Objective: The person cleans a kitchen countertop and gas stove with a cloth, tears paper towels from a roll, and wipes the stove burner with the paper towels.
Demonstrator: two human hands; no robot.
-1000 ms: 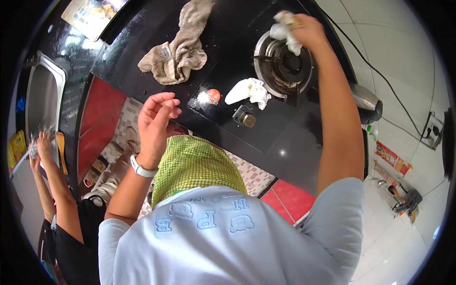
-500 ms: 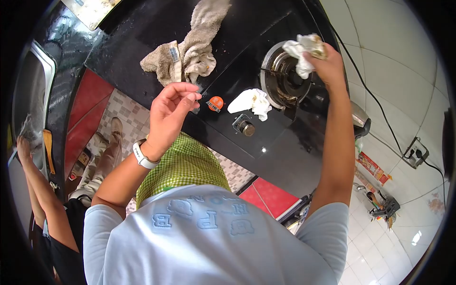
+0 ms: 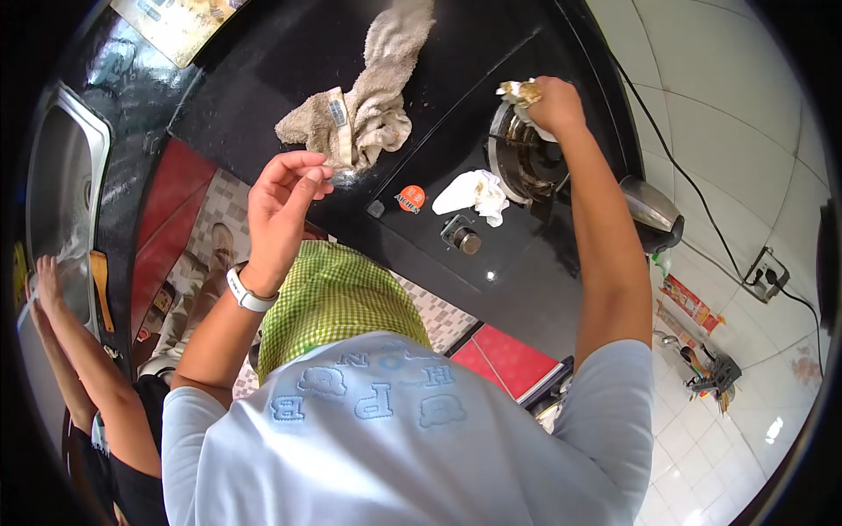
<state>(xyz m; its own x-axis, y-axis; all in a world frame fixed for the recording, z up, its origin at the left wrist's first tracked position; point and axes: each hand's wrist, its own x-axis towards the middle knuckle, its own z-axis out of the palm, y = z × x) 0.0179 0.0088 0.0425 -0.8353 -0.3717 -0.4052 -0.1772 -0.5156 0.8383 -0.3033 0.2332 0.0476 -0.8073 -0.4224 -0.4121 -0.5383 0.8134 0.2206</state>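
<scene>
My right hand (image 3: 557,105) is closed on a crumpled, brown-stained white tissue (image 3: 519,91) at the far left edge of the gas burner (image 3: 531,162). A second crumpled white tissue (image 3: 472,196) lies between the burner and the stove knob (image 3: 462,236). Near the counter's front edge my left hand (image 3: 285,202) hangs raised, thumb and fingertips brought together; whether anything is between them is too small to tell. Just beyond it a beige towel (image 3: 355,123) lies bunched on the black counter (image 3: 254,70).
A round orange sticker (image 3: 410,198) is on the stove top. A metal kettle (image 3: 651,213) stands by the right wall. At the left, another person's hands (image 3: 48,285) are over a sink (image 3: 66,193), beside a wooden spatula (image 3: 101,289).
My right hand has moved the held tissue over the burner to its far left edge. My left hand has shifted slightly left. The other person's hands have moved by the sink.
</scene>
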